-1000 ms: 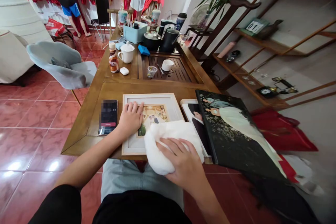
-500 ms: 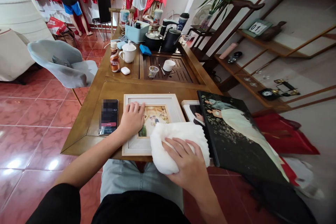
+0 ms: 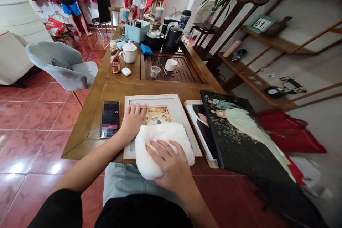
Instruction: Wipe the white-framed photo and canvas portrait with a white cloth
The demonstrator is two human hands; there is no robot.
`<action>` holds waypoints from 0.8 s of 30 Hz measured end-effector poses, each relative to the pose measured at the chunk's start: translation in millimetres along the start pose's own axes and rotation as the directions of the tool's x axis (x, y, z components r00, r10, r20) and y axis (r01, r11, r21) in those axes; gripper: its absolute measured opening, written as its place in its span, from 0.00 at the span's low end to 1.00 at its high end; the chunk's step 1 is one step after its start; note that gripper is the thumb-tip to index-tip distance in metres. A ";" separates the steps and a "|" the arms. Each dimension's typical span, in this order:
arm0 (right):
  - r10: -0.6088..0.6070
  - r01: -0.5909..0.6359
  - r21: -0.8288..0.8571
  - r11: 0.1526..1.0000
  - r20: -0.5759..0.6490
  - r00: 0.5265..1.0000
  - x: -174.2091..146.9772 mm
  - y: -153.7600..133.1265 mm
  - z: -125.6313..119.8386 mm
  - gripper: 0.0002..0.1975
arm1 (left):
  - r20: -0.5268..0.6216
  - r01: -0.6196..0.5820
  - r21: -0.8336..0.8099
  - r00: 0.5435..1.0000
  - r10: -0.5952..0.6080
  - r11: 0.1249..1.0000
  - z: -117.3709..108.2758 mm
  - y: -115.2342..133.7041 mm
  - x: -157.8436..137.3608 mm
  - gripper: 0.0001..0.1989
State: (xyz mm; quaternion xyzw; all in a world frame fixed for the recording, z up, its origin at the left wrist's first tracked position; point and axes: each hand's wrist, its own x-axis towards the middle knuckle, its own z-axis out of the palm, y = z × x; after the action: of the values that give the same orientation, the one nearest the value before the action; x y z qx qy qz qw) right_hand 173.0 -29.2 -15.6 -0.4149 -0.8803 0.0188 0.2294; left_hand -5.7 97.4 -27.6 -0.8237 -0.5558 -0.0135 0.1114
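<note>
While the right hand [image 3: 172, 169] holds a white cloth [image 3: 162, 133] under spread fingers, the picture frame [image 3: 175, 110] lies beneath, its bare far part at twelve o'clock from them. At eleven, the left hand [image 3: 133, 119], nearer that part, rests outstretched on the frame's left side, a phone [image 3: 110, 119] at its nine. Farther, at twelve, a white cup [image 3: 171, 65] stands on the desk [image 3: 88, 126].

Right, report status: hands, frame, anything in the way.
Left hand on frame, left side; right hand on cloth. Frame flat on table, cloth covering most of its lower part. Close by, off frame: phone left, photos right.
</note>
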 end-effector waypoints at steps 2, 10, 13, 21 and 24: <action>0.005 -0.005 0.019 1.000 -0.001 1.000 -2.2 5.2 -3.6 0.30 | 0.011 0.001 -0.011 1.000 -0.001 1.000 -3.1 0.2 -0.7 0.28; 0.088 -0.088 -0.040 0.995 -0.008 0.996 -17.0 32.2 -24.3 0.26 | 0.046 0.003 -0.053 0.999 -0.001 0.999 -9.1 1.1 -2.2 0.28; 0.077 -0.078 -0.033 0.996 -0.031 0.997 -20.6 36.7 -27.4 0.24 | 0.043 0.000 -0.059 0.999 0.003 0.998 -9.1 0.7 -1.9 0.28; -0.008 0.012 -0.047 0.999 0.071 0.997 -4.1 14.2 -12.2 0.29 | -0.008 -0.023 -0.059 1.000 0.023 0.998 -1.1 -2.3 -0.5 0.28; -0.031 0.036 -0.047 0.998 0.104 0.994 4.6 2.7 -5.2 0.31 | -0.021 -0.020 -0.040 1.000 0.019 0.999 4.9 -3.1 1.3 0.27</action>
State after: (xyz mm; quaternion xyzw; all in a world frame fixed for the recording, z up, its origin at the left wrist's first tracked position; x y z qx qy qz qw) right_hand 174.6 -24.9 -9.8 -0.4039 -0.8980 0.0147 0.1736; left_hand -8.5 100.7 -31.6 -0.8309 -0.5463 -0.0318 0.1008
